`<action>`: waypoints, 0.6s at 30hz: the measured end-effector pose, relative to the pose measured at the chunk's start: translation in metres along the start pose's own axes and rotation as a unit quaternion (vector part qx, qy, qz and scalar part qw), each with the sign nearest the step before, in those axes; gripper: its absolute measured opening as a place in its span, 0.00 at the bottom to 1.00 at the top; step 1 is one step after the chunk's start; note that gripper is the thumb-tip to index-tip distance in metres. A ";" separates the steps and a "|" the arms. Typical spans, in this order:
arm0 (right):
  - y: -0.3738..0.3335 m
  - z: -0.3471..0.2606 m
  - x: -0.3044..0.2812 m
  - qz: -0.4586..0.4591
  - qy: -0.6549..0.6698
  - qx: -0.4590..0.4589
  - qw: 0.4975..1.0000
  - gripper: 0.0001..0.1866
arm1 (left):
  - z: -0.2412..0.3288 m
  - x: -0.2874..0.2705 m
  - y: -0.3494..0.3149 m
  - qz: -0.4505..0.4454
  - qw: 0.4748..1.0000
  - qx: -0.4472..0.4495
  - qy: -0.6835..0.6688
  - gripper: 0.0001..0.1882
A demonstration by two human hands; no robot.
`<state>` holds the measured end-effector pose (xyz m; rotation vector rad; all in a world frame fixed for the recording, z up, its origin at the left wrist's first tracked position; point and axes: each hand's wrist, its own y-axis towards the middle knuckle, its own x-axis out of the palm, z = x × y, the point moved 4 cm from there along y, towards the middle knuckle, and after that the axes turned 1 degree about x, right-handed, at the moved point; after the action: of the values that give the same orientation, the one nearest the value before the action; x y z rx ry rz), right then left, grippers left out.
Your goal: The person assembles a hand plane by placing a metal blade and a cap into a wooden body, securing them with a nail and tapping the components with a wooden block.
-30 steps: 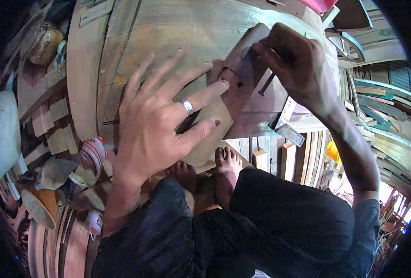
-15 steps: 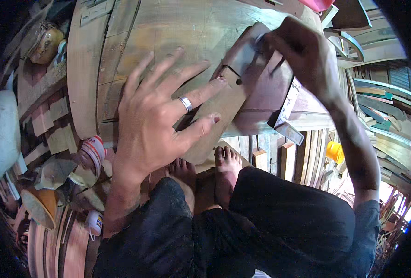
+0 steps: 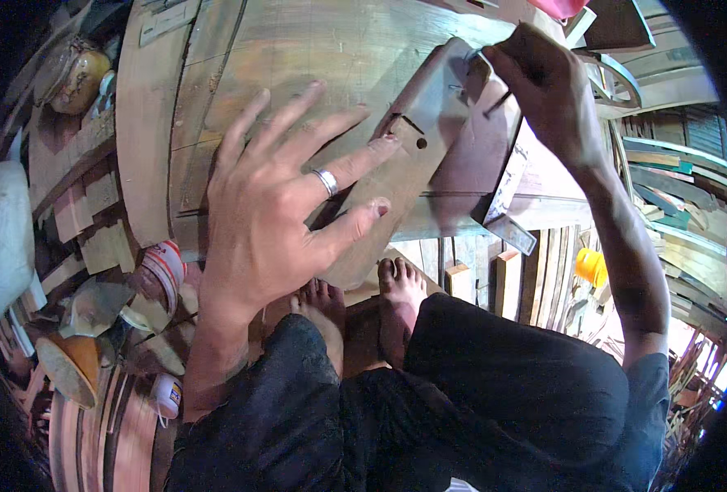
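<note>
My left hand (image 3: 277,201) lies with fingers spread, a ring on one of them, over a narrow wooden board (image 3: 372,234). Its index fingertip rests close to a dark slot and a small round hole in that board. The board slants up and right across a broad wooden work surface (image 3: 290,61). By the board's far end, my right hand (image 3: 544,86) is closed in a pinch. A pale curved edge and a dark slim piece show below its fingers, but what it holds cannot be made out. Shadow darkens the surface under that hand.
An L-shaped metal piece (image 3: 507,193) sits at the work surface's near right edge. Stacked timber (image 3: 675,184) and a yellow container (image 3: 591,267) are on the right. At left lie wood offcuts, an orange cone-shaped vessel (image 3: 70,369) and a white cup (image 3: 167,396). My bare feet are below.
My right hand has shifted slightly up and right, and its blur has cleared. The L-shaped metal piece shows a little further right. My left hand stays nearly in place.
</note>
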<state>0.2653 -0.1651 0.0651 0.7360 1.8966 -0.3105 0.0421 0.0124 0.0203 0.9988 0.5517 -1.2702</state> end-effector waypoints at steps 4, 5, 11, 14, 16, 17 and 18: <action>-0.018 -0.017 0.010 -0.018 -0.026 -0.007 0.999 0.12 | -0.001 0.000 0.000 -0.002 1.000 0.000 -0.004 0.27; -0.010 -0.001 0.006 -0.005 0.018 -0.013 1.000 0.12 | 0.001 -0.001 0.000 -0.001 1.000 0.003 -0.006 0.27; -0.021 -0.013 0.013 -0.014 0.024 0.007 1.000 0.13 | -0.001 0.000 -0.001 0.002 1.000 0.002 -0.002 0.27; -0.008 0.005 0.003 -0.006 0.041 0.031 0.999 0.12 | -0.001 -0.001 -0.001 0.006 1.000 -0.006 -0.003 0.28; -0.012 0.012 0.004 0.006 0.026 0.050 0.998 0.12 | 0.001 0.000 0.000 0.006 1.000 0.003 -0.006 0.28; -0.016 0.008 0.006 -0.001 0.049 0.032 0.998 0.13 | 0.001 0.000 0.000 0.006 1.000 0.002 -0.004 0.28; -0.020 0.003 0.008 -0.008 0.071 0.013 0.997 0.13 | 0.001 0.002 -0.001 0.005 1.000 0.002 -0.001 0.28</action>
<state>0.2532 -0.1793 0.0539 0.7788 2.0356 -0.3010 0.0418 0.0111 0.0191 1.0015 0.5417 -1.2636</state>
